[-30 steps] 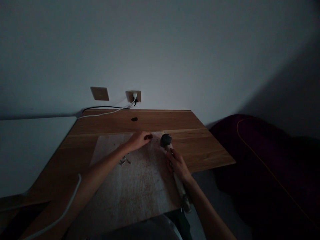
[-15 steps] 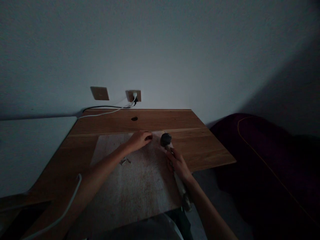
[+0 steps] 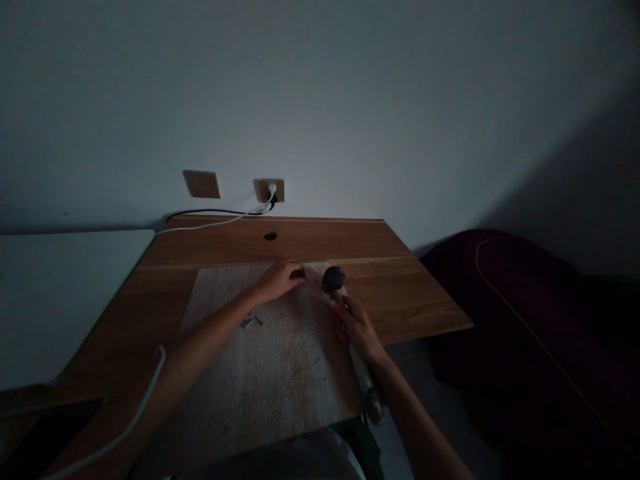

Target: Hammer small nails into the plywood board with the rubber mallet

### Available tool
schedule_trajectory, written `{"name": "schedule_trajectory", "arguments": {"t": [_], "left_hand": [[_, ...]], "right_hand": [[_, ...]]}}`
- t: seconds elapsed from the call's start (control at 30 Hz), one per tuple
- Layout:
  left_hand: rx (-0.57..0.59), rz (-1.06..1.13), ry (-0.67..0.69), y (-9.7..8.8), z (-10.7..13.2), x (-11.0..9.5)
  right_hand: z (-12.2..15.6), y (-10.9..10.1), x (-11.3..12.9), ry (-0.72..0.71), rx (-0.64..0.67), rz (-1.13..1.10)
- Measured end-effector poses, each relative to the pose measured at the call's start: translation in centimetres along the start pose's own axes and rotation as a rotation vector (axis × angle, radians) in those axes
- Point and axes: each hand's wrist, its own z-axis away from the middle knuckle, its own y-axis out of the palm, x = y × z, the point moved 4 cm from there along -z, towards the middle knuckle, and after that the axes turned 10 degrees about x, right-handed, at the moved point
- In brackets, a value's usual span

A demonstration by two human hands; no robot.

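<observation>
My right hand (image 3: 359,328) is wrapped round the handle of a hammer (image 3: 334,279), whose dark, blunt head is raised over the far right part of a pale wooden board (image 3: 280,373). The handle runs back under my right forearm past the board's edge. At the board's far side, my left hand (image 3: 283,280) has its thumb and fingertips brought together in a pinch, low over the surface. Whatever lies between those fingertips is too small and dark to make out. A few small shiny metal pieces (image 3: 249,322) lie on the board beside my left forearm.
The board lies on a brown wooden table (image 3: 415,293) with a cable hole (image 3: 270,237). White and black cables lead to a wall socket (image 3: 270,190). At left stands a white panel (image 3: 60,300); at right is a dark purple, cloth-covered mass (image 3: 500,300). A white cord (image 3: 145,403) crosses my left forearm.
</observation>
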Motion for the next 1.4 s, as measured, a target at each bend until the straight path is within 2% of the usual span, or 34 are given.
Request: {"name": "schedule_trajectory", "arguments": {"t": [0.13,0.3,0.5,0.67,0.83,0.97,1.1,1.17,1.27,1.4], "left_hand": [[0.022,0.030,0.032,0.0,0.2,-0.2],[-0.040,-0.035,-0.003,-0.3,0.5,-0.1],[-0.038,-0.034,-0.032,0.2,0.1,0.1],[-0.014,-0.022,0.007,0.3,0.4,0.8],[-0.061,-0.095,0.002,-1.0,1.5,1.6],[-0.021,-0.120,-0.025,-2.5,3.2,1.7],[-0.036,-0.093,0.017,-4.8,6.1,1.2],[-0.003,-0.105,0.046,-5.6,7.7,1.0],[0.036,-0.199,0.052,-6.0,10.1,0.9],[0.035,-0.323,0.113,-5.4,12.6,0.6]], "right_hand": [[-0.1,0.0,-0.1,0.016,0.002,-0.016],[0.0,-0.1,0.1,0.029,-0.001,-0.026],[-0.4,0.0,1.6,0.018,0.023,-0.025],[-1.6,1.6,3.5,-0.003,0.090,-0.026],[-2.8,3.8,3.8,-0.029,0.150,-0.010],[-3.1,4.4,3.4,-0.016,0.157,0.008],[-2.8,4.3,3.5,-0.019,0.150,0.016],[-2.8,4.3,3.6,-0.017,0.160,0.024],[-2.7,4.4,3.5,-0.013,0.164,0.039],[-2.6,4.6,3.1,-0.007,0.162,0.056]]}}
